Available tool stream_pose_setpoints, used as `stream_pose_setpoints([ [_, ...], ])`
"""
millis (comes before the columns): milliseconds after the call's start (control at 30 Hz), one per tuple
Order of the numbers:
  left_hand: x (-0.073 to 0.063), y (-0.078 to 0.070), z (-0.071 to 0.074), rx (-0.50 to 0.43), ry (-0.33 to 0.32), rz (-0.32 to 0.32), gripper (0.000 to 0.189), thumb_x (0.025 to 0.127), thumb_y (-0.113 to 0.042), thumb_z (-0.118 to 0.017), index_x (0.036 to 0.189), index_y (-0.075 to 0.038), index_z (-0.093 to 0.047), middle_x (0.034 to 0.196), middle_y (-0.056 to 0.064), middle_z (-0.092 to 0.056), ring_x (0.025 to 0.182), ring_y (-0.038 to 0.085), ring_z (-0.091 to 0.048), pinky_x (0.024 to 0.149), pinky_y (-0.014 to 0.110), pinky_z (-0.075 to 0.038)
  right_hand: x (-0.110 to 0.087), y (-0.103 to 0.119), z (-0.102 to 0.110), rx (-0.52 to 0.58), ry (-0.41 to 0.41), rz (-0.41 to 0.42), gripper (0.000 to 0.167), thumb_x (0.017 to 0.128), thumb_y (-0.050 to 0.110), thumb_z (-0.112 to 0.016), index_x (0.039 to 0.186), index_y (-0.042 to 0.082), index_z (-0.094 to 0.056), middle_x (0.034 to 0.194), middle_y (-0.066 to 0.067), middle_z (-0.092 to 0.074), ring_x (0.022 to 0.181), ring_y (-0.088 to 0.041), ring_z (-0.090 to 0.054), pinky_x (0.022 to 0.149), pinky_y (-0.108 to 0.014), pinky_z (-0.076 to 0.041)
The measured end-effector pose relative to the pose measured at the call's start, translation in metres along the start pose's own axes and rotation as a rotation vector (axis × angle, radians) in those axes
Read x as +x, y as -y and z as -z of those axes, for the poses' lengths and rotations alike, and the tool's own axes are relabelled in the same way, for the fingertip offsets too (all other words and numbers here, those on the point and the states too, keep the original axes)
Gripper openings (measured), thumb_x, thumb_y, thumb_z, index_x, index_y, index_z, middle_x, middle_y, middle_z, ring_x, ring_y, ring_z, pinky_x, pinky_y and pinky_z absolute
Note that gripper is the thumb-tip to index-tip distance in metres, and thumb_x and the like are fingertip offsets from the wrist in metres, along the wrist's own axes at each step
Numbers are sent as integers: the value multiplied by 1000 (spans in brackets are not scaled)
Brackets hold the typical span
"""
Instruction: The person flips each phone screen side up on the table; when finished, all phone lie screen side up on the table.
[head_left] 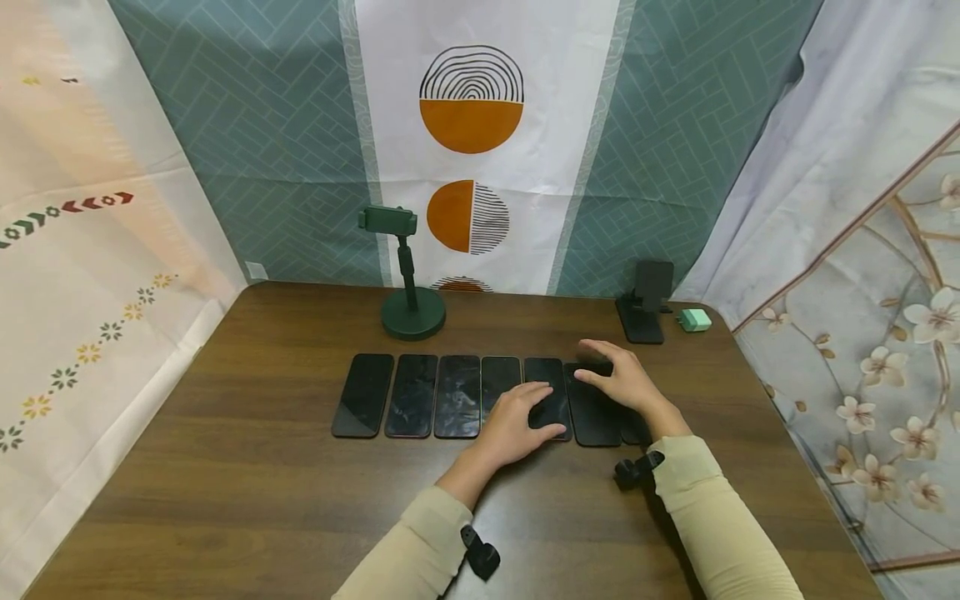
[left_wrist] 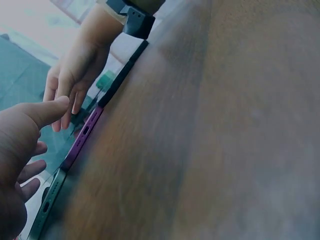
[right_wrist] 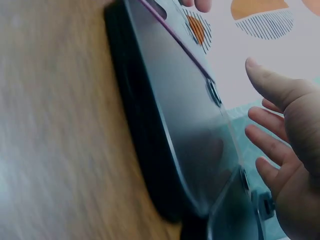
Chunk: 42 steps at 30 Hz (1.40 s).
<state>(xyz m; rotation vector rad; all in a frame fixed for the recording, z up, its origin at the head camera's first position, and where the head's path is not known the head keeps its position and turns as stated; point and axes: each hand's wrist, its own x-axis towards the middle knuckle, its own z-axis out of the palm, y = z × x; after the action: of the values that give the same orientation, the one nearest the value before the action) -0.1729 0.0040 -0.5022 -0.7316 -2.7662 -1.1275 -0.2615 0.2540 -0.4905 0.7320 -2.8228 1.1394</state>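
Note:
Several dark smartphones lie side by side in a row, from the leftmost phone (head_left: 362, 396) to a black phone (head_left: 596, 417) near the right end. My left hand (head_left: 513, 423) hovers over the right half of the row, thumb and fingers spread around a phone with a purple edge (left_wrist: 82, 136). The right hand (head_left: 622, 379) is held over the right end, fingers spread and nothing between them. Under it, the last phone (head_left: 635, 427) is mostly hidden. In the right wrist view the fingers (right_wrist: 267, 142) stand apart from the thick black phone (right_wrist: 185, 125).
Behind the row stands a green phone stand (head_left: 412, 312) with a round base. A black stand (head_left: 641, 321) and a light green charger plug (head_left: 694, 320) sit at the back right. Patterned cloths (head_left: 480, 167) hang behind the brown wooden table (head_left: 225, 483).

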Motion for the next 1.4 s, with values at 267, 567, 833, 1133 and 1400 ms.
stream_pose_setpoints([
  [267,6,-8,-9,-6,41,-10,62,92,-40,-75,142,-7,-59,148,6,-54,137,26,-49,113,43,-41,-7,-10,9,-16,37,-36,66,89,27,-80,143,1,-54,140,-19,-58,130,-40,-52,107,-62,-40],
  [567,11,-11,-20,66,74,-62,59,93,-42,-74,141,-9,-61,147,5,-56,139,25,-48,114,41,-39,-12,-14,10,-21,166,-70,73,83,30,-85,145,8,-55,147,-20,-52,138,-44,-43,109,-66,-35],
  [833,13,-9,-20,65,104,-46,59,93,-40,-74,141,-9,-61,145,5,-57,136,22,-51,112,39,-42,-11,-13,7,-27,141,-62,68,83,26,-85,142,7,-58,144,-19,-55,134,-41,-47,108,-63,-38],
  [1133,18,-14,-20,35,77,-30,58,92,-39,-76,139,-7,-62,142,7,-60,134,21,-53,111,36,-43,-11,-15,7,-38,102,-70,69,81,28,-87,140,5,-59,141,-19,-57,132,-41,-49,108,-62,-38],
  [1400,26,-25,-35,-60,70,-2,63,87,-36,-82,140,-10,-62,141,2,-61,134,19,-53,111,33,-42,-17,-22,12,-36,78,-69,66,84,25,-85,141,6,-58,142,-19,-57,135,-42,-48,110,-64,-35],
])
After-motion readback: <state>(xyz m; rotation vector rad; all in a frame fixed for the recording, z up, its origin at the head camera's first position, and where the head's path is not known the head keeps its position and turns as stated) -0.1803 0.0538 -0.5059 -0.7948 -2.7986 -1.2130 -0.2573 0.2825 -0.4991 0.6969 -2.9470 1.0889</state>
